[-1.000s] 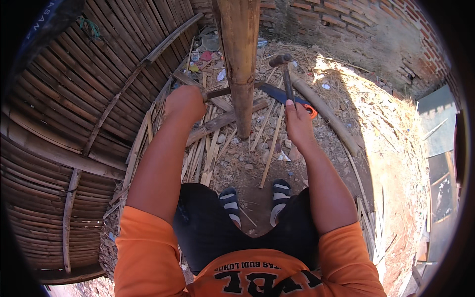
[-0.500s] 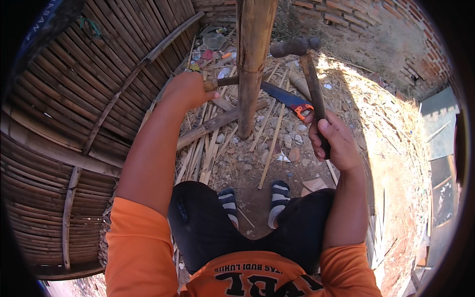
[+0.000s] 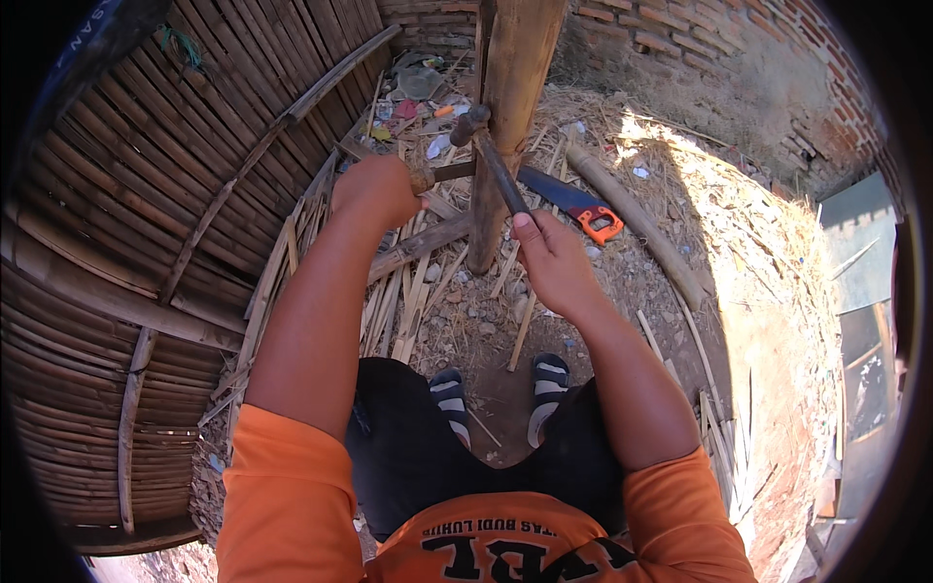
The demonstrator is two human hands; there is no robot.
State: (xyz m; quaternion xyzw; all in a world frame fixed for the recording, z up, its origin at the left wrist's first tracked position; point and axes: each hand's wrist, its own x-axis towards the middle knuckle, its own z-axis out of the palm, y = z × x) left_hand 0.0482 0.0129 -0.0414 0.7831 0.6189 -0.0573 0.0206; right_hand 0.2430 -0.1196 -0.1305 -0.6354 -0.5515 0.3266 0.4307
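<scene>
A thick bamboo pole [image 3: 525, 68] stands upright in front of me, leaning slightly, with a split along its upper left side. My left hand [image 3: 377, 194] is closed around the wooden handle of a large knife [image 3: 455, 172], whose dark blade reaches the pole from the left. Whether the blade sits in the bamboo or passes behind it I cannot tell. My right hand [image 3: 556, 262] grips the handle of a hammer [image 3: 501, 175]. The hammer's metal head is at the pole's left side, just above the blade.
A handsaw [image 3: 598, 223] with an orange handle lies right of the pole. Beside it rests a round wooden pole [image 3: 637, 219]. A wooden beam [image 3: 423, 245] and bamboo strips [image 3: 403, 311] cover the ground at left. A slatted bamboo wall [image 3: 194, 126] rises there; a brick wall [image 3: 680, 49] stands behind.
My right hand has swung the hammer left and down to the pole. The pole's top has tilted right, and my left hand with the knife has shifted slightly right and nearer.
</scene>
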